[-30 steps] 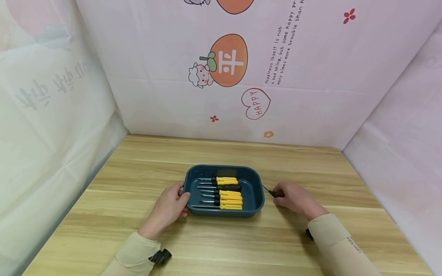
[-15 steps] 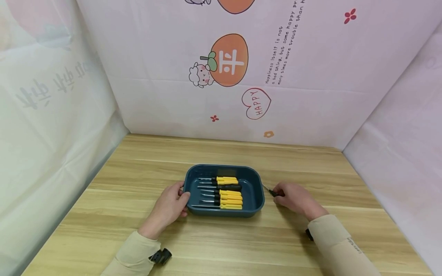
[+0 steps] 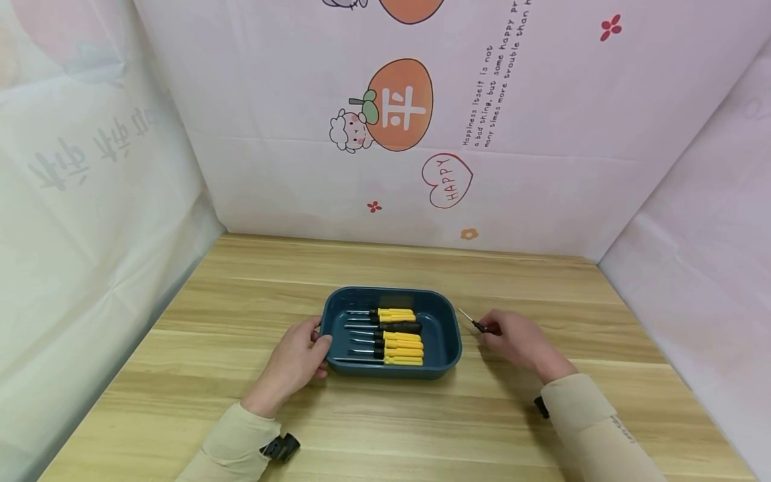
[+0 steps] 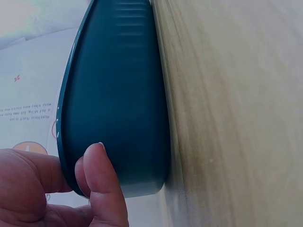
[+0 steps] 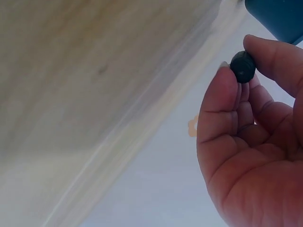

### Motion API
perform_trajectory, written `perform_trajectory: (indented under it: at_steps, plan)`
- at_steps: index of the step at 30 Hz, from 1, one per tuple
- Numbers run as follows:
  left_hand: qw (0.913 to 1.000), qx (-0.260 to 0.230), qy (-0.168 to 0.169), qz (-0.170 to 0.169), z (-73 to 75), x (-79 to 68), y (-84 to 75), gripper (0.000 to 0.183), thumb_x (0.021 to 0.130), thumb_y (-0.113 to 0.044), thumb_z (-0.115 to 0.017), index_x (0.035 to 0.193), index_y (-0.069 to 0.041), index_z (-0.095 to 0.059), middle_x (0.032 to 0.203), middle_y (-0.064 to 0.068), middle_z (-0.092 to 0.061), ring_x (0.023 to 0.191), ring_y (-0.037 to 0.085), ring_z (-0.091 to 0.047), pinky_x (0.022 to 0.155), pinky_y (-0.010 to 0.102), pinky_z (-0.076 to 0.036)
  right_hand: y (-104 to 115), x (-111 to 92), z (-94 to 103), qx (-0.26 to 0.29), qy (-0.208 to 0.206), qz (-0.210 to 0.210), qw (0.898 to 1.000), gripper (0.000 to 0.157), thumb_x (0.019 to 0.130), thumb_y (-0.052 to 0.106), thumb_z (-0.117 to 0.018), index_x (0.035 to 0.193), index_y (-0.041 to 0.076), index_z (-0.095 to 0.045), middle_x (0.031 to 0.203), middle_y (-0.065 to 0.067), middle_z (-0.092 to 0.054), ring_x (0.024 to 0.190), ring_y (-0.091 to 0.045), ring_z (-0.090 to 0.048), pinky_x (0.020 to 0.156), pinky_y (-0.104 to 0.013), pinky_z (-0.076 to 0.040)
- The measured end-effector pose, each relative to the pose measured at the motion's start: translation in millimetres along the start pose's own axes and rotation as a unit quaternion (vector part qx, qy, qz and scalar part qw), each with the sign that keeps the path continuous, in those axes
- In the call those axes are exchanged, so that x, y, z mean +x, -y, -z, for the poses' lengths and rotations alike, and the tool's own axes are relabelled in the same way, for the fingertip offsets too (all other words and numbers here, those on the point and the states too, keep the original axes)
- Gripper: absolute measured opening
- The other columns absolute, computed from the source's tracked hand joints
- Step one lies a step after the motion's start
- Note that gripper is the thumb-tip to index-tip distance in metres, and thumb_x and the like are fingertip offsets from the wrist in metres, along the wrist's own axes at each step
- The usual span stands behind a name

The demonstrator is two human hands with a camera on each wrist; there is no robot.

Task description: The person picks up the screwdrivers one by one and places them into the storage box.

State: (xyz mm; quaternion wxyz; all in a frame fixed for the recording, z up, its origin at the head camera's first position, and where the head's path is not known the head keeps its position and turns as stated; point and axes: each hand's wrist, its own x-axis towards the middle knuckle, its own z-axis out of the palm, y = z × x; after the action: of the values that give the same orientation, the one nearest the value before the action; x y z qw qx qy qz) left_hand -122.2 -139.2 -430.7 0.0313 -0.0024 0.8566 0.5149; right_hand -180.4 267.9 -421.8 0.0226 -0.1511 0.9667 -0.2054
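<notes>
A dark blue rectangular box (image 3: pixel 447 338) stands on the table, its left end gripped by my left hand (image 3: pixel 294 358), with the thumb at the rim. Inside lie several yellow-handled screwdrivers (image 3: pixel 402 345) and one black-handled screwdriver (image 3: pixel 402 329), side by side with shafts to the left. Right of the box, my right hand (image 3: pixel 519 343) pinches a small screwdriver (image 3: pixel 479 327) by its black handle. Its thin shaft points up and left toward the box's right rim. In the right wrist view, the handle's round end (image 5: pixel 243 66) shows between thumb and fingertips.
The wood-grain table (image 3: pixel 385 428) has its back edge against a printed white cloth wall (image 3: pixel 289 181). Further white cloth sheets hang at the left (image 3: pixel 90 221) and right (image 3: pixel 705 254).
My right hand has shifted slightly right and away from me with the screwdriver, whose shaft now shows further up beside the rim. The left hand and box stay put.
</notes>
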Motion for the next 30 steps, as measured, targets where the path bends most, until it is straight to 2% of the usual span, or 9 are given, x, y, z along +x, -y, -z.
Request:
perform_trajectory:
  at_steps: [8, 17, 30]
  plan:
    - [1.0000, -0.004, -0.001, 0.001, 0.0, 0.3, 0.3, 0.048, 0.104, -0.014, -0.056, 0.149, 0.004, -0.048, 0.099, 0.012, -0.060, 0.063, 0.017, -0.063, 0.054, 0.031, -0.061, 1.8, -0.2, 6.0, 0.020, -0.041, -0.002, 0.999, 0.019, 0.096, 0.015, -0.069, 0.111, 0.006, -0.074, 0.101, -0.004, -0.074, 0.092, -0.018, -0.066, 0.084, -0.042, -0.058]
    - [1.0000, -0.002, -0.001, 0.000, -0.2, 0.4, 1.2, 0.050, 0.104, -0.014, -0.056, 0.149, 0.006, -0.047, 0.100, 0.013, -0.059, 0.063, 0.017, -0.063, 0.054, 0.030, -0.061, 7.6, 0.8, 11.7, 0.047, -0.058, -0.009, 0.997, 0.022, 0.095, 0.016, -0.071, 0.113, 0.005, -0.075, 0.101, -0.003, -0.075, 0.093, -0.017, -0.067, 0.084, -0.040, -0.058]
    - [1.0000, -0.003, -0.001, -0.003, -0.1, 0.5, 1.5, 0.048, 0.104, -0.013, -0.056, 0.148, 0.005, -0.049, 0.098, 0.012, -0.059, 0.063, 0.017, -0.063, 0.053, 0.030, -0.061, 22.3, 0.1, 14.5, 0.056, -0.086, 0.006, 0.995, 0.021, 0.095, 0.018, -0.073, 0.113, 0.009, -0.076, 0.101, -0.002, -0.075, 0.092, -0.017, -0.068, 0.083, -0.039, -0.058]
